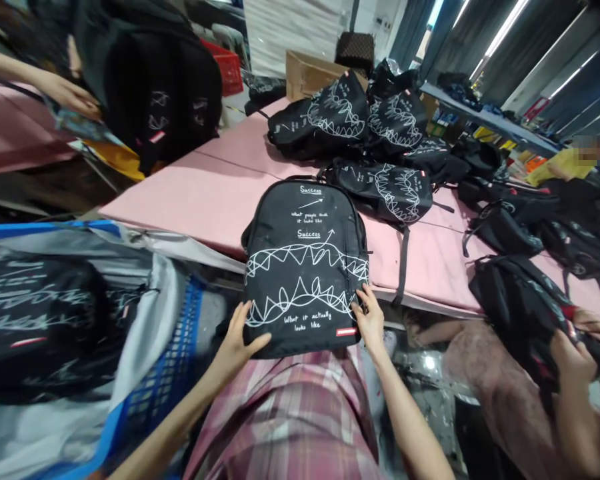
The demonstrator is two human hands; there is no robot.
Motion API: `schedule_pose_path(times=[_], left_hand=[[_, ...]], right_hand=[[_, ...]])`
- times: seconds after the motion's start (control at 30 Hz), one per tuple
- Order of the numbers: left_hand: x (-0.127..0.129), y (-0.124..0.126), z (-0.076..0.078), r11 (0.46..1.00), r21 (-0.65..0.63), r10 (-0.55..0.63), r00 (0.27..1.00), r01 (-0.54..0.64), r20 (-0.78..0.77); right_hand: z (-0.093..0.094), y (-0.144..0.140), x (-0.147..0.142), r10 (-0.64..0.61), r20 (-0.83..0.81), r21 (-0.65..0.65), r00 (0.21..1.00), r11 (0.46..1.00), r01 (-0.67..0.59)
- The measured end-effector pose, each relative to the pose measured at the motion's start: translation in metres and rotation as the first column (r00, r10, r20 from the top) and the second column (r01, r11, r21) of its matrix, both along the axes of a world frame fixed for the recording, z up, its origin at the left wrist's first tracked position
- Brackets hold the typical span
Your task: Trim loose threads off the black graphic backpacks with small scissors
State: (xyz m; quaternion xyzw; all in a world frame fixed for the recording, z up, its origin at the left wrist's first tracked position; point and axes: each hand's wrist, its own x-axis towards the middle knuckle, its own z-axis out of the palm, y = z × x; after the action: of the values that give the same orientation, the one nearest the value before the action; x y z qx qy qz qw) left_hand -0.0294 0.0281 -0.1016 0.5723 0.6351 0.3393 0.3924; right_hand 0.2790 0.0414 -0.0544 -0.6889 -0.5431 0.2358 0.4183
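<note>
A black backpack [300,267] leans over the near edge of the pink table, its printed front facing me. White lettering, looping scribbles and a small red tag mark that face. My left hand [236,339] grips its lower left side, thumb across the front and fingers along the edge. On the lower right side, my right hand [370,319] is closed around the edge beside the red tag. Behind it lies another printed backpack [393,190] with a strap hanging off the table.
More black backpacks [325,117] are piled along the pink table [195,193], near a cardboard box [305,75]. At left stands a blue crate [163,373] with bags inside. Co-workers' hands [73,97] handle a large backpack [175,87] at upper left and a bag [517,313] at right.
</note>
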Motion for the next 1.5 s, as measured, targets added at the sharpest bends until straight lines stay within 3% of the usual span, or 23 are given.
schedule_pose_path(times=[0.1,0.2,0.27,0.37,0.5,0.6,0.73,0.83,0.93,1.03,1.1,1.17,1.23,1.33,1.4,1.5], left_hand=[[0.001,-0.013,-0.009,0.998,0.032,-0.059,0.998,0.058,0.008],[-0.010,-0.017,-0.012,1.000,-0.026,-0.014,0.996,0.016,0.087],[-0.017,-0.011,-0.012,0.992,-0.120,0.047,0.989,-0.030,0.144],[-0.020,0.002,-0.010,0.983,-0.168,0.094,0.982,-0.066,0.162],[-0.021,0.013,0.000,0.997,-0.029,0.066,0.997,-0.065,0.032],[-0.014,0.020,0.020,0.974,0.226,0.074,0.972,-0.022,-0.221],[0.038,0.040,0.054,0.886,0.422,-0.050,0.944,0.193,-0.327],[0.110,0.059,0.067,0.849,0.410,-0.180,0.912,0.333,-0.369],[0.176,0.074,0.065,0.855,0.342,-0.196,0.854,0.389,-0.481],[0.210,0.085,0.057,0.880,0.274,-0.182,0.808,0.388,-0.561],[0.212,0.091,0.055,0.892,0.236,-0.189,0.794,0.385,-0.578],[0.205,0.093,0.061,0.899,0.215,-0.195,0.789,0.381,-0.582],[0.197,0.094,0.072,0.910,0.178,-0.209,0.784,0.376,-0.585],[0.188,0.093,0.091,0.928,-0.033,-0.327,0.772,0.370,-0.545],[0.185,0.094,0.098,0.908,-0.188,-0.416,0.762,0.374,-0.496],[0.182,0.098,0.100,0.888,-0.243,-0.459,0.761,0.389,-0.458]], right_hand=[[-0.013,-0.026,-0.002,0.023,-0.024,-0.044,0.999,0.999,-0.024],[-0.023,-0.043,-0.004,0.095,0.062,-0.074,0.994,0.993,-0.090],[-0.021,-0.039,-0.007,0.122,0.202,-0.078,0.972,0.991,-0.109],[-0.006,-0.008,-0.013,0.163,0.452,-0.125,0.877,0.985,-0.119],[0.013,0.041,-0.016,0.310,0.604,-0.236,0.734,0.950,-0.207],[0.014,0.048,-0.011,0.393,0.504,-0.201,0.769,0.919,-0.339],[0.006,0.010,-0.005,0.407,0.109,-0.003,0.907,0.913,-0.409],[-0.001,-0.031,-0.006,0.396,-0.121,0.031,0.910,0.918,-0.396],[-0.003,-0.049,0.000,0.370,-0.231,-0.026,0.900,0.922,-0.386],[0.001,-0.023,0.029,0.209,-0.290,-0.098,0.934,0.964,-0.246],[0.000,0.015,0.058,-0.070,-0.231,-0.115,0.971,0.992,0.044],[-0.006,0.059,0.086,-0.255,-0.034,-0.129,0.966,0.960,0.249],[-0.017,0.100,0.105,-0.257,0.190,-0.197,0.948,0.936,0.293],[-0.028,0.142,0.112,-0.208,0.250,-0.228,0.946,0.937,0.267],[-0.025,0.150,0.109,-0.182,0.259,-0.196,0.949,0.952,0.236],[-0.003,0.132,0.097,-0.182,0.243,0.000,0.953,0.982,0.188]])
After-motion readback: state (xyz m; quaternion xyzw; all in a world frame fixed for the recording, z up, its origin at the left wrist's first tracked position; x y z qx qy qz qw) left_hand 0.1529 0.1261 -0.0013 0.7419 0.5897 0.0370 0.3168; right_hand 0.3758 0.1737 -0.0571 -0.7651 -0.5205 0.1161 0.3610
